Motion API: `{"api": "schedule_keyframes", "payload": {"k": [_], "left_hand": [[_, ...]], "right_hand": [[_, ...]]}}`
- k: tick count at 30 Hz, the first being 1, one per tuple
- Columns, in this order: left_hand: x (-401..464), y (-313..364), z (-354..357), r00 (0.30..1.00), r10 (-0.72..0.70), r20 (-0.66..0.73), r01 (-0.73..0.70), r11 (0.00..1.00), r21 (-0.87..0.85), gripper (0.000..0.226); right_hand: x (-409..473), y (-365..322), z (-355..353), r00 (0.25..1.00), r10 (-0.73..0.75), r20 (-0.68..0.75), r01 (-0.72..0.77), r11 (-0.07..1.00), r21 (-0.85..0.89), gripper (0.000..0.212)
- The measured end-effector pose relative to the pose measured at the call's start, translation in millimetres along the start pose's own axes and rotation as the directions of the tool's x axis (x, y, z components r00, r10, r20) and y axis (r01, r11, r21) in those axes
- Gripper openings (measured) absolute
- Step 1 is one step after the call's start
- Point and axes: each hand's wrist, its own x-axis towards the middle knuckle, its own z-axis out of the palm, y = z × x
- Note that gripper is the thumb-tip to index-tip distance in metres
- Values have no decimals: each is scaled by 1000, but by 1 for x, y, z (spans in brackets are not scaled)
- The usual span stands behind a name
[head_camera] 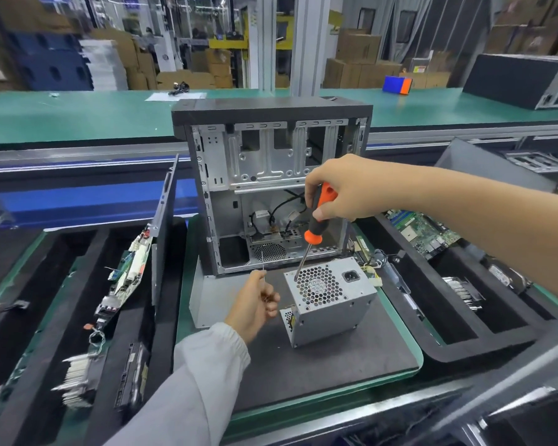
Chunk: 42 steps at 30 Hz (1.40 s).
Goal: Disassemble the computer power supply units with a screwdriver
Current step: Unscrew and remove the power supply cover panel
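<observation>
Power supply unit (331, 299) sits lower centre of frame on the dark mat (319, 368), fan grille face up and tilted toward camera, mains socket at its upper right corner; short cable bundle trails off its right side.

Right hand (342, 194) centre-right, grip closed round the orange-and-black handle of the screwdriver (313, 225); shaft slants down-left, tip on the upper left corner of the grille face, at or just beside a screw hole; screw itself too small to tell.

Left hand (255, 304) lower centre, just left of the unit and not touching it; fingers curled, pinching something thin and pale that sticks up above the knuckles; can't tell what it is.

Open computer case (271, 188) stands upright behind the unit, centre of frame; side panel off, drive cage on top, loose black cables in the lower bay.

Left of frame: black foam tray (62, 284) holding circuit boards and a heatsink, blurred; a dark panel leans upright against the tray edge. Right of frame: second foam tray (484, 336) with a green motherboard (426, 233). Green surface (78, 114) runs across the upper frame; cardboard boxes beyond.
</observation>
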Motion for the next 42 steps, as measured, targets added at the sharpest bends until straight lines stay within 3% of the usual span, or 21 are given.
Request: {"api": "schedule_keyframes", "payload": {"k": [6, 15, 27, 42], "left_hand": [[12, -10, 9, 991, 99, -85, -82, 980, 181, 39], [6, -4, 14, 952, 304, -41, -278, 911, 306, 23], [12, -2, 12, 974, 212, -74, -189, 953, 236, 11], [18, -5, 10, 981, 185, -59, -174, 971, 163, 17]], "right_hand": [[13, 5, 7, 997, -25, -69, 21, 998, -64, 9], [26, 13, 15, 997, -67, -43, 63, 993, -98, 10], [28, 15, 13, 997, -74, -35, 71, 994, -86, 10], [27, 20, 14, 1000, -19, 0, 19, 997, -69, 7]]}}
